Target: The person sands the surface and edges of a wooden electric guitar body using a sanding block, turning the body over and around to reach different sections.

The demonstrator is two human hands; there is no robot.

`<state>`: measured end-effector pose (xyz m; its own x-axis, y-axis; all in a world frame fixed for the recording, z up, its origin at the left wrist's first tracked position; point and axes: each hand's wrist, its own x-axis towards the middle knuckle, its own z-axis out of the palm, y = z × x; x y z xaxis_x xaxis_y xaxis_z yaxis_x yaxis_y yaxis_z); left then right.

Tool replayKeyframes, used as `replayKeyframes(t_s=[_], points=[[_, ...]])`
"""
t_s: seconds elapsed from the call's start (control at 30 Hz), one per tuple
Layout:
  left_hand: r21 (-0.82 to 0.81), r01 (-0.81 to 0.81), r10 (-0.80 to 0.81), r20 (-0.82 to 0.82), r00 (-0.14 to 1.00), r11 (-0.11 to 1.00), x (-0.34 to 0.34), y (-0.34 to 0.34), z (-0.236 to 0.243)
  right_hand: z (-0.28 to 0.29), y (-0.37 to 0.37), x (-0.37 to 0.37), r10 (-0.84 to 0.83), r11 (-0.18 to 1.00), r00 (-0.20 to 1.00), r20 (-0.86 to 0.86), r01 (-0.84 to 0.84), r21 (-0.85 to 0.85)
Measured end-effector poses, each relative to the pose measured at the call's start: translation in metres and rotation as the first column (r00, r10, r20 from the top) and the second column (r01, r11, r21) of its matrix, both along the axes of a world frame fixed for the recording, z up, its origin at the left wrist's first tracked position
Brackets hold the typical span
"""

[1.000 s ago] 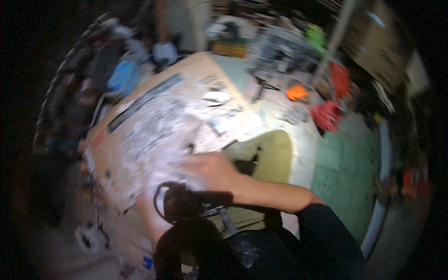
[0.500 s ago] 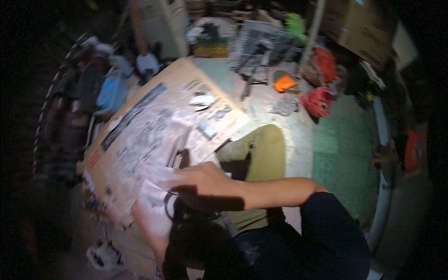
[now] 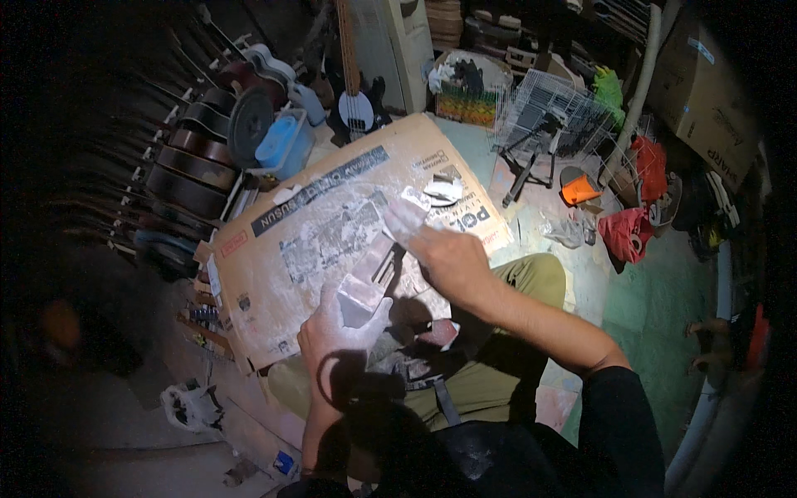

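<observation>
My left hand [image 3: 336, 336], pale with dust, is closed round the near end of a flat, dusty wooden piece [image 3: 365, 285] with narrow dark slots, shaped like a slotted guitar headstock. Its thumb lies along the near edge. Over the far end is my right hand [image 3: 452, 261], with whitened fingers bent and slightly blurred. A small pale block [image 3: 416, 197] shows at these fingertips and appears gripped by them. Beneath both hands spreads a dust-covered cardboard sheet [image 3: 249, 286]. A curled white scrap [image 3: 445, 191] lies on it, just beyond the right hand.
Guitars [image 3: 195, 158] stand in a row at left, beside a blue tub [image 3: 278, 143]. A small stringed instrument [image 3: 355, 108] leans behind the cardboard. Farther right are a wire rack [image 3: 544, 104], an orange piece [image 3: 579, 191], a red bag [image 3: 624, 232] and a large carton [image 3: 706, 104].
The view has swung left and become sharper. My hands have moved apart, uncovering the slotted piece. The pale block has left its spot on the cardboard and is now at my right fingertips.
</observation>
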<state>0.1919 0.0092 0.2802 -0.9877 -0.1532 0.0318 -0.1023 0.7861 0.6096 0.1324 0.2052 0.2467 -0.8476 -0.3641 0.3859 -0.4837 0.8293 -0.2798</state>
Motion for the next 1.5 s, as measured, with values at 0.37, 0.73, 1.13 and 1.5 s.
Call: replayKeyframes(t_s=[0.37,0.73,1.13,1.5], points=[[-0.105,0.05,-0.062,-0.115,0.991,0.993,-0.002,0.004,0.015,-0.017,-0.001,0.009,0.273,0.935,0.962,0.012,-0.262,-0.239],[-0.234,0.116,-0.169,-0.222,0.96,0.965,-0.09,-0.034,0.022,-0.043,0.049,-0.005,-0.306,0.927,0.947,0.091,0.319,-0.199],[-0.303,0.208,-0.307,-0.328,0.894,0.93,-0.169,-0.068,-0.004,-0.218,-0.007,0.071,0.04,0.811,0.864,0.502,0.265,-0.522],[-0.344,0.109,-0.199,-0.237,0.951,0.933,-0.184,-0.063,-0.006,-0.283,-0.005,0.086,0.054,0.768,0.76,0.647,0.382,-0.513]])
